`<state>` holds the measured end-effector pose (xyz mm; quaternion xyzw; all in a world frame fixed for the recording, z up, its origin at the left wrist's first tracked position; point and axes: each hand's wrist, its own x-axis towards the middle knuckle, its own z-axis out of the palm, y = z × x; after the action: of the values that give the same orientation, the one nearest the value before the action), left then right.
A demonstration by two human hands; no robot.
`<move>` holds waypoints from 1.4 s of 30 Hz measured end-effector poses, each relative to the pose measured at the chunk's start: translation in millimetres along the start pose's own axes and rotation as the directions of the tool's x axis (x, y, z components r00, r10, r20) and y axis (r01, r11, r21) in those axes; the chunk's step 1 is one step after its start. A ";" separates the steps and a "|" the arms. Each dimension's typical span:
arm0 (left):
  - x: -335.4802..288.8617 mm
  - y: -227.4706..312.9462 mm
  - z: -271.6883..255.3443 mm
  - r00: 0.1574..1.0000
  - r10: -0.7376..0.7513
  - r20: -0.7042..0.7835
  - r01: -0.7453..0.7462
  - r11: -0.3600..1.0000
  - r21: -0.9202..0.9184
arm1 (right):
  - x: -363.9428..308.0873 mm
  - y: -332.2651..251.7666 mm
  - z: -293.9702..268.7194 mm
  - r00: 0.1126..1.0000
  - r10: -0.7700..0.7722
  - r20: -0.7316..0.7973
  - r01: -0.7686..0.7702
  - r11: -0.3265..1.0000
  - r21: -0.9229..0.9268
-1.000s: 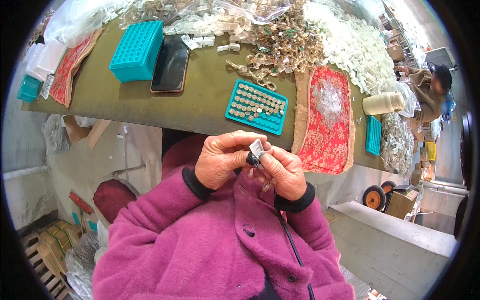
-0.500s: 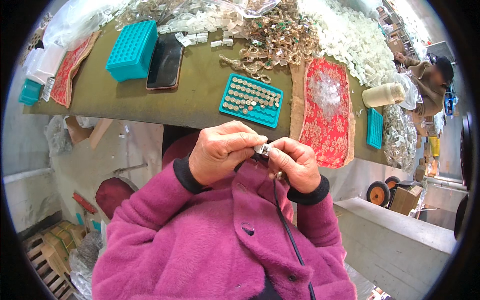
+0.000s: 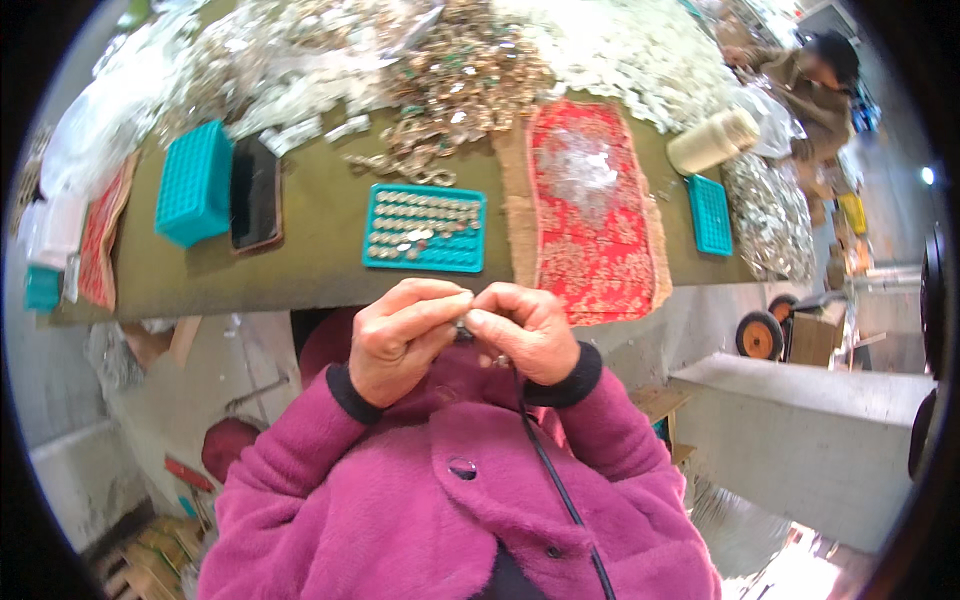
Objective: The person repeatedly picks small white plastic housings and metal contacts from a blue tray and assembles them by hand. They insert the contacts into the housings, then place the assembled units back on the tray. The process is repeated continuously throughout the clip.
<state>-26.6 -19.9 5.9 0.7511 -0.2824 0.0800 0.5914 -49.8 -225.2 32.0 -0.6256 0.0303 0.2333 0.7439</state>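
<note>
Above my jacket front, my left hand (image 3: 398,335) and my right hand (image 3: 532,332) meet, fingertips almost touching. Both are closed in a pinch on one small whitish piece with a shiny part; the fingers hide most of it now. A small metallic bit (image 3: 500,361) shows under the curled fingers of my right hand. From there a black cable (image 3: 553,465) runs down over the purple jacket. Just beyond my hands lies a teal tray (image 3: 455,264) with rows of small round metal pieces (image 3: 425,212), its lower right slots bare.
A red patterned cloth (image 3: 600,265) bearing clear bits (image 3: 583,172) lies right of the tray. Left stand a teal block rack (image 3: 195,185) and a phone (image 3: 256,190). Heaps of clear plastic parts (image 3: 630,60) fill the back. A cream bottle (image 3: 712,142) and a co-worker (image 3: 815,90) are at right.
The view has shifted, so the table things sit further left. My hands have drawn closer together, and the whitish piece that showed between them is now mostly covered by fingers.
</note>
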 end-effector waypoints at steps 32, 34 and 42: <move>36.7 -7.5 34.4 0.801 -0.507 0.319 0.555 0.428 -0.713 | -20.7 -15.1 -44.4 0.813 -0.528 -0.247 0.368 0.794 -0.485; 34.4 -8.6 30.7 0.798 -0.504 0.330 0.545 0.370 -0.752 | -15.5 -17.3 -36.6 0.796 -0.581 -0.167 0.371 0.688 -0.624; 27.4 -7.8 13.9 0.831 -0.421 0.363 0.512 0.325 -0.795 | -8.0 -24.7 -20.0 0.781 -0.623 -0.040 0.429 0.582 -0.690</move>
<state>-2.9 -40.8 7.8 0.3965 -0.0810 -0.2809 0.8703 -42.4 -249.2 53.1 -0.8480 -0.1369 -0.0953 0.5031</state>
